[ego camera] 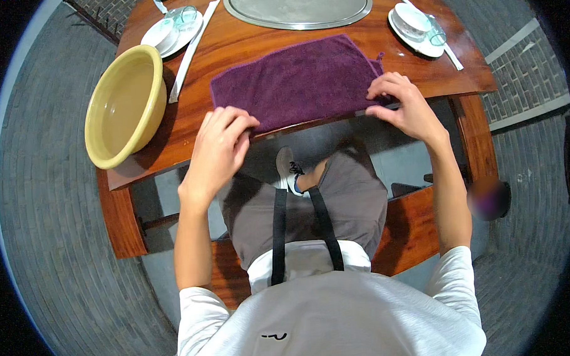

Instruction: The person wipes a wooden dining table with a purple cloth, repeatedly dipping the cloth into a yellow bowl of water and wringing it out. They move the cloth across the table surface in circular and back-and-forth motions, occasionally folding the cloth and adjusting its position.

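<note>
A purple towel [296, 83] lies spread across the front part of the wooden table, its near side along the table's edge. At its near left corner is my left hand [222, 142], fingers bent and fingertips on or just over the cloth; whether they pinch it is hidden. My right hand [402, 103] is at the near right corner, with thumb and fingers apart and some cloth showing between them. A small loop sticks out from the towel's right end. To the left of my left hand, a yellow basin [158, 116] stands near the table's left edge.
An oval metal plate [298, 8] is set in the table [193, 120] beyond the towel. White dishes with a bowl and glass stand at left [186, 35] and right [412, 37], with wrapped chopsticks [195, 49] beside them. I sit on a wooden bench [404, 235].
</note>
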The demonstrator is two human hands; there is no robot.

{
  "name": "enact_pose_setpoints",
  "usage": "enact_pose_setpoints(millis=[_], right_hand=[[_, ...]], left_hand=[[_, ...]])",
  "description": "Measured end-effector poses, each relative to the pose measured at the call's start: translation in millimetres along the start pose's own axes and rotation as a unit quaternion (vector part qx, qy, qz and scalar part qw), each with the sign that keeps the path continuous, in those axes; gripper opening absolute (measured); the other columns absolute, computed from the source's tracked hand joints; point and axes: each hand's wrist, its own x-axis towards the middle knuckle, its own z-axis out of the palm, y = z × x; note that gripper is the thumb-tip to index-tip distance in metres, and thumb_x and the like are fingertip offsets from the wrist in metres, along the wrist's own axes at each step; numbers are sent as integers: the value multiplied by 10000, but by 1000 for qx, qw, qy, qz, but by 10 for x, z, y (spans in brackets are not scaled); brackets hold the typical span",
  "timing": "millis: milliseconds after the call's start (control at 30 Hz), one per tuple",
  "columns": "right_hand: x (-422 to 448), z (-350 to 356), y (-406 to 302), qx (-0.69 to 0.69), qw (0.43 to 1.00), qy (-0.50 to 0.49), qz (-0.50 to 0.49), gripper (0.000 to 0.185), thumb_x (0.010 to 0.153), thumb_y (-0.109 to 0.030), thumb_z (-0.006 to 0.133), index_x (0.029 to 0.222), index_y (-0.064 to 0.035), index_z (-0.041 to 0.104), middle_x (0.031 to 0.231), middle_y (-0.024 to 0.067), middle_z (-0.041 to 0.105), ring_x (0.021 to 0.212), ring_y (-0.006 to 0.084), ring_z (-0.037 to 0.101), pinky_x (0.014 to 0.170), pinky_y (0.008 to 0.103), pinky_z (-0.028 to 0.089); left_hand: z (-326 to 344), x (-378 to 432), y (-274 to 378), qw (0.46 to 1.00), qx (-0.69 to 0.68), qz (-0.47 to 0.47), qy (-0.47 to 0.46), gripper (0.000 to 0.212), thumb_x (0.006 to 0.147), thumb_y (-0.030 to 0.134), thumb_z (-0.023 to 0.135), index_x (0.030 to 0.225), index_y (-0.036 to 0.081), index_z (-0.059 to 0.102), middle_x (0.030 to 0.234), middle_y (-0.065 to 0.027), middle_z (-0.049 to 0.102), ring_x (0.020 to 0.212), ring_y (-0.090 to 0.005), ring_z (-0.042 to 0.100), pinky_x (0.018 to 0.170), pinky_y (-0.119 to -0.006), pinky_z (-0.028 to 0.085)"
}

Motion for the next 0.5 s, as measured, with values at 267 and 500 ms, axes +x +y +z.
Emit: enact_pose_setpoints(millis=[267,500], right_hand=[[371,759,-572,-148,981,118,42,380,995,-314,624,1270,-53,653,1328,201,621,1281,415,550,1106,565,394],[536,1218,-711,-230,967,53,100,648,1032,-450,475,1561,-78,431,1630,274,328,1492,587,215,1161,773,87]], left_hand=[[459,300,278,992,68,-84,70,362,991,198,640,1303,14,644,1441,-231,545,1375,-418,479,1178,-493,359],[676,391,271,978,154,-140,-4,598,1026,345,542,1544,60,450,1616,-257,344,1509,-489,260,1228,-640,153]])
